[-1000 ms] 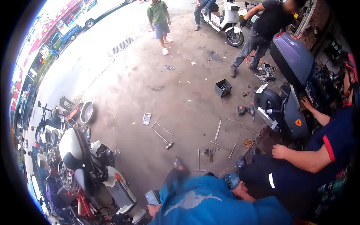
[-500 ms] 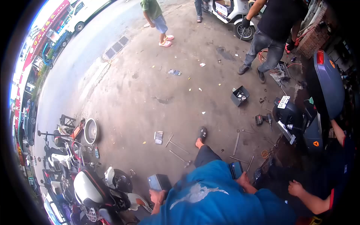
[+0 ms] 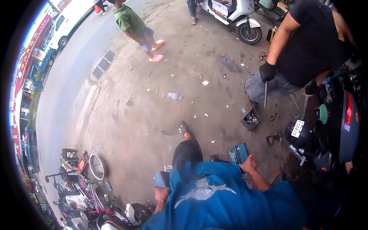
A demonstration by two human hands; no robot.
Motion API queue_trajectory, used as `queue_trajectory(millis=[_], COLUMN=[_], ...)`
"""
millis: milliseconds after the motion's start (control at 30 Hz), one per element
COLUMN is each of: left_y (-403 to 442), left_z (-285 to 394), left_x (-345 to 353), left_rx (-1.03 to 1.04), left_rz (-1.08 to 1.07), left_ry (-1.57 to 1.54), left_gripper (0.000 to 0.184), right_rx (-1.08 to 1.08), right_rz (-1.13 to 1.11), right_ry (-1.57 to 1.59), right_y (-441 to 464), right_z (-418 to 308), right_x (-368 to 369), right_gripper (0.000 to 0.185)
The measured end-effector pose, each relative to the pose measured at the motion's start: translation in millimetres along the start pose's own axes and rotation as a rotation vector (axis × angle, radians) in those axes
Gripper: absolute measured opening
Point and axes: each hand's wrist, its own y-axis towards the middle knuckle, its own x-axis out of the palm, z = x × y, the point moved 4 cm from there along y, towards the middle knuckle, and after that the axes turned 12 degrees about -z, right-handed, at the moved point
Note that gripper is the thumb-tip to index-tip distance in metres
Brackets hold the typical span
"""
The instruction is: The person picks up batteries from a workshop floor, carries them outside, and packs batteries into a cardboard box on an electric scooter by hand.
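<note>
My left hand (image 3: pixel 162 194) is wrapped round a box-shaped battery (image 3: pixel 161 178) with a blue face and dark sides, held low at my left side. In my right hand (image 3: pixel 249 165) is a second box-shaped battery (image 3: pixel 238 153), also blue and dark, held out at my right. My fingers are closed on both blocks, partly hidden behind them. My blue shirt (image 3: pixel 214 195) fills the space between the hands, and one dark shoe (image 3: pixel 184 128) is stepping ahead of me.
A co-worker in black, wearing dark gloves (image 3: pixel 267 72), bends with a rod at the right. Nearby are a small black parts box (image 3: pixel 251 119), a power drill (image 3: pixel 275 140) and a scooter with a licence plate (image 3: pixel 297 128). Parked scooters (image 3: pixel 82 201) and a round basin (image 3: pixel 96 167) stand left.
I have stepped forward, still carrying both batteries. The right battery has come further into view. The gloved co-worker now bends nearer the parts box, and the person in green has turned.
</note>
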Motion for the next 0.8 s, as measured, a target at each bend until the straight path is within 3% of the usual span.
queue_trajectory(millis=[33, 100, 200, 300, 400, 533, 667, 800], left_y=[26, 85, 189, 189, 203, 182, 198, 242], left_z=[28, 77, 119, 236, 345, 511, 660, 782], left_x=[-7, -30, -45, -96, -142, -197, -226, -253], left_rx=[0.031, 0.036, 0.046, 0.084, 0.136, 0.192, 0.087, 0.181], left_rz=[0.081, -0.027, 0.092, 0.197, 0.198, 0.202, 0.104, 0.070], left_ry=[-0.002, -0.015, 0.132, 0.195, 0.239, 0.210, 0.209, 0.332], left_gripper=[0.076, 0.077, 0.059, 0.041, 0.046, 0.064, 0.079, 0.077], right_rx=[0.006, 0.020, 0.076, 0.137, 0.073, 0.135, 0.118, 0.084], right_rz=[0.021, 0.038, -0.082, -0.176, -0.045, -0.160, -0.125, -0.054], right_ry=[0.001, 0.004, 0.112, 0.134, 0.102, 0.146, 0.221, 0.223], right_y=[19, 47, 62, 74, 139, 191, 299, 342], right_z=[-25, -76, -161, -234, -267, -341, -369, -426], right_x=[-13, -25, -65, -110, -117, -181, -230, -326], right_gripper=[0.092, 0.094, 0.095, 0.096, 0.094, 0.085, 0.079, 0.076])
